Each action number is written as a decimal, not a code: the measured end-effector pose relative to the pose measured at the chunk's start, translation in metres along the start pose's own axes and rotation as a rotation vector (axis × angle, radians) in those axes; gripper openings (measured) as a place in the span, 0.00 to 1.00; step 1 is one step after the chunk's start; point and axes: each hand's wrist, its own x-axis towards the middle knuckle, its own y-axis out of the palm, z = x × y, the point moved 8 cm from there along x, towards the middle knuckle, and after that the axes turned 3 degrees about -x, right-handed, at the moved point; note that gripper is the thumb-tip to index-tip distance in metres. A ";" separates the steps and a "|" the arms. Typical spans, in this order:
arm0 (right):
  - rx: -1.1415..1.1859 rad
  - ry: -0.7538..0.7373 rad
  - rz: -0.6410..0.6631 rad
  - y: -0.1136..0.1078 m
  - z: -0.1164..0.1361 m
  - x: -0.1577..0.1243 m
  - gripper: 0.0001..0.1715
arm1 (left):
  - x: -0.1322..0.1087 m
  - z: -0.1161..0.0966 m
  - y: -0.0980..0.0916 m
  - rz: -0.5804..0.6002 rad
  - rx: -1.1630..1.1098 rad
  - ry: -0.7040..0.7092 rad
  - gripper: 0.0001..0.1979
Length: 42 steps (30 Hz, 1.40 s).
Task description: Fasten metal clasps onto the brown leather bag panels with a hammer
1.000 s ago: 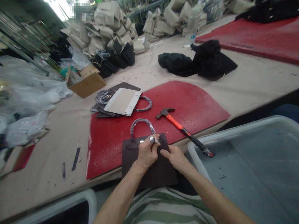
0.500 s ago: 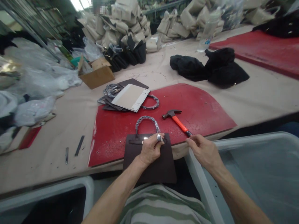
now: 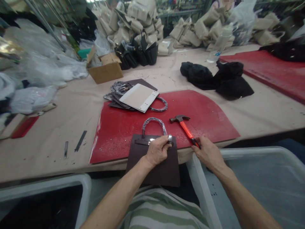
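A dark brown bag panel (image 3: 154,171) lies over the table's front edge, its plastic-wrapped handle (image 3: 154,119) arched away from me on the red board. My left hand (image 3: 157,151) rests closed on the panel's upper part, pinching a small shiny metal piece (image 3: 170,138) near the strap. What that piece is exactly, I cannot tell. To the right, my right hand (image 3: 208,154) has its fingers closed round the black end of the handle of a claw hammer (image 3: 186,128). The hammer lies on the board with its head pointing away to the left.
Beneath the work is a red board (image 3: 114,136). Behind it sits a stack of panels with wrapped handles, a beige-and-white piece (image 3: 139,97) on top. Further back are a cardboard box (image 3: 106,71), black cloth (image 3: 219,79) and heaped beige bags (image 3: 133,22). A grey bin (image 3: 257,152) stands at right.
My right hand has closed on the end of the hammer's handle, where its fingers were just reaching before. My left hand stays on the panel. The view has shifted slightly.
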 end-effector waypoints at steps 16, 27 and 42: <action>0.983 0.246 0.508 0.032 0.041 0.004 0.13 | 0.001 -0.001 0.001 -0.006 0.005 -0.001 0.09; 0.424 -0.135 -0.193 -0.122 0.040 -0.051 0.24 | 0.000 -0.002 0.000 -0.028 0.014 -0.017 0.10; 0.031 -0.519 -0.324 -0.138 0.074 -0.105 0.23 | 0.002 -0.005 0.001 -0.005 0.049 -0.029 0.08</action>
